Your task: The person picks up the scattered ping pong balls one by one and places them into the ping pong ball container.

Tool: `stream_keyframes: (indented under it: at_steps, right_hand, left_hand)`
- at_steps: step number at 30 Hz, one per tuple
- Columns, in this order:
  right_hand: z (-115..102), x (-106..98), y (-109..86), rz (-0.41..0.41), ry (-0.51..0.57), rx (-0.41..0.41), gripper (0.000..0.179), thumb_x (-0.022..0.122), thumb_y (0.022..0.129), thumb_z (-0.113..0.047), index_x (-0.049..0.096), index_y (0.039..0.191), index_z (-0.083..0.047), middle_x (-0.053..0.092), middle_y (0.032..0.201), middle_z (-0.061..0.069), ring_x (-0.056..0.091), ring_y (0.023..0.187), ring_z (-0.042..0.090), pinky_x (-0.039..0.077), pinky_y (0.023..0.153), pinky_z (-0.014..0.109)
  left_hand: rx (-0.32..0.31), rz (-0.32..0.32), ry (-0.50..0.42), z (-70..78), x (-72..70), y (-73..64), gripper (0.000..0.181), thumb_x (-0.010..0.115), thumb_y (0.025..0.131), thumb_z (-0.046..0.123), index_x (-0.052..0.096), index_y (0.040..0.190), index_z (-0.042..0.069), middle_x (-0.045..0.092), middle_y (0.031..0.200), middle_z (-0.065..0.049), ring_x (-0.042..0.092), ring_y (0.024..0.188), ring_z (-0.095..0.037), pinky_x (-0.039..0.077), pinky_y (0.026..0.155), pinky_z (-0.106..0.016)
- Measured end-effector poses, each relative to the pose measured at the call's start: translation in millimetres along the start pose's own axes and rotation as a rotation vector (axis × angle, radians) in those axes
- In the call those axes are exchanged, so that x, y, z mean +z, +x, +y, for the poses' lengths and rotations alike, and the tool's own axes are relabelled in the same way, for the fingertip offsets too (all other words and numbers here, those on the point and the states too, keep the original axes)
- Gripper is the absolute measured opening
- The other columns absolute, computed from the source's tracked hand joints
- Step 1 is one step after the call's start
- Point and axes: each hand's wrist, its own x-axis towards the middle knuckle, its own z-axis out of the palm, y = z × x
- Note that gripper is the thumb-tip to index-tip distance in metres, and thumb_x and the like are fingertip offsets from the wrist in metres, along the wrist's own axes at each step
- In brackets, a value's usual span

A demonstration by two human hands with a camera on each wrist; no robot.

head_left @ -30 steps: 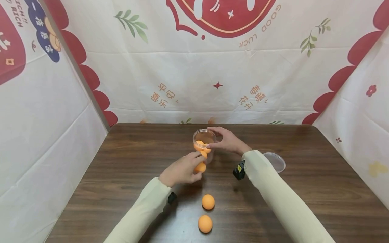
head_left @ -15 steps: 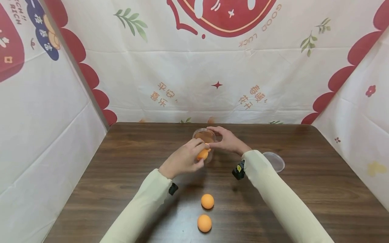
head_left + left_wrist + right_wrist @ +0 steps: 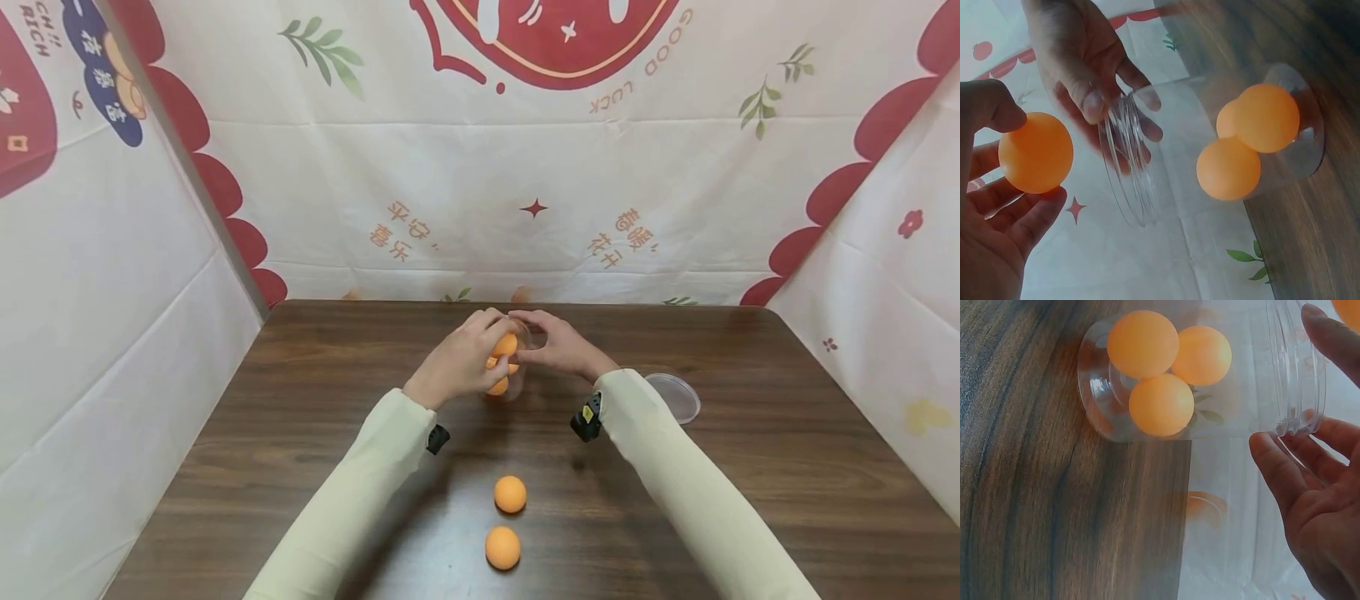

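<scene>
My left hand (image 3: pixel 463 358) pinches an orange ping-pong ball (image 3: pixel 1036 153) between thumb and fingertips, just above the mouth of a clear plastic jar (image 3: pixel 1175 112). Inside the jar, three more orange balls (image 3: pixel 1161 404) lie together at the bottom. With thumb and fingers my right hand (image 3: pixel 558 343) grips the jar's threaded rim from the right side. The jar stands upright on the table, and in the head view my left hand covers much of it.
Two loose orange balls, a farther one (image 3: pixel 510 494) and a nearer one (image 3: pixel 502 547), lie on the brown wooden table (image 3: pixel 300 467) in front of the jar. A clear round lid (image 3: pixel 673 397) lies beside my right forearm. Printed cloth (image 3: pixel 450 167) hangs behind the table.
My left hand has moved forward and up with the ball, from beside the jar to over its mouth. The right hand has kept its grip on the rim.
</scene>
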Motion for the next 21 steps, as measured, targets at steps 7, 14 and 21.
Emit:
stream_keyframes:
  at_steps: [7, 14, 21]
  right_hand:
    - [-1, -2, 1.9, 0.0, -0.019, 0.032, 0.073, 0.074, 0.083, -0.03, 0.04, 0.144, -0.012, 0.042, 0.144, 0.014, 0.043, 0.13, 0.034, 0.045, 0.098, 0.049]
    - [-3, 0, 1.4, 0.001, -0.009, 0.035, 0.075, 0.075, 0.082, -0.029, 0.039, 0.144, -0.008, 0.042, 0.144, 0.017, 0.043, 0.129, 0.037, 0.041, 0.1, 0.053]
    - [-3, 1, 2.1, 0.011, -0.019, 0.049, 0.076, 0.076, 0.081, -0.028, 0.039, 0.145, -0.009, 0.043, 0.144, 0.015, 0.045, 0.128, 0.035, 0.04, 0.1, 0.053]
  left_hand:
    - [-0.054, -0.023, 0.013, -10.2, 0.0, 11.6, 0.032, 0.066, 0.083, 0.01, 0.06, 0.114, 0.001, 0.057, 0.106, -0.007, 0.053, 0.092, -0.018, 0.05, 0.08, -0.026]
    - [-0.08, -0.058, -0.011, -18.6, 6.3, 20.5, 0.029, 0.062, 0.085, 0.009, 0.06, 0.113, 0.003, 0.056, 0.107, -0.008, 0.05, 0.092, -0.017, 0.049, 0.079, -0.024]
    - [-0.134, -0.104, -0.013, -24.9, 11.5, 26.1, 0.031, 0.062, 0.087, 0.011, 0.059, 0.117, 0.003, 0.056, 0.11, -0.009, 0.052, 0.09, -0.016, 0.049, 0.081, -0.024]
